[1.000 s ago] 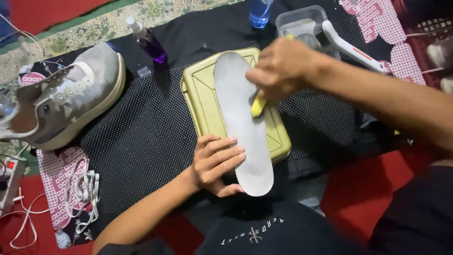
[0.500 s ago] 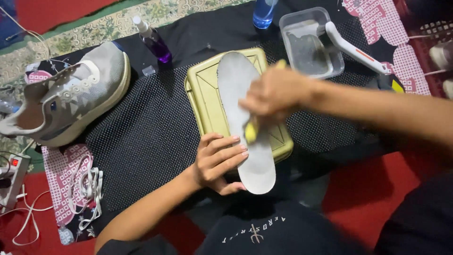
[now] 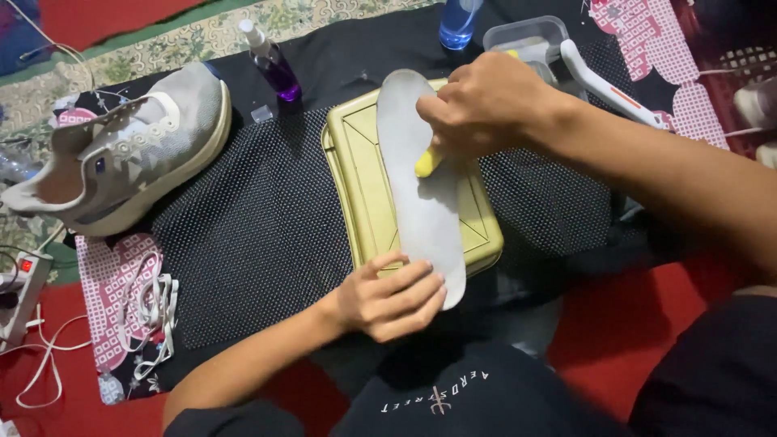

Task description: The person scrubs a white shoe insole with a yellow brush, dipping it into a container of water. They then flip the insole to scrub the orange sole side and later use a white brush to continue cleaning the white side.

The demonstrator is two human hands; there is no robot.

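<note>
A grey shoe insole (image 3: 417, 182) lies lengthwise on an olive-yellow container lid (image 3: 361, 186). My left hand (image 3: 387, 299) presses down on the insole's near end, fingers spread over it. My right hand (image 3: 484, 109) is closed around a yellow-handled brush (image 3: 428, 160), held against the insole's middle; the bristles are hidden under the hand. A grey sneaker (image 3: 121, 150) without laces sits on the black dotted mat (image 3: 251, 243) at the left.
A purple spray bottle (image 3: 271, 61) and a blue bottle (image 3: 459, 20) stand at the back. A clear plastic tub (image 3: 528, 42) and a white long-handled tool (image 3: 609, 85) are at the back right. White laces (image 3: 154, 311) and a power strip (image 3: 20, 295) lie at the left.
My right hand with the brush has moved back up the insole toward its far end after going down to the middle. My left hand keeps holding the near end.
</note>
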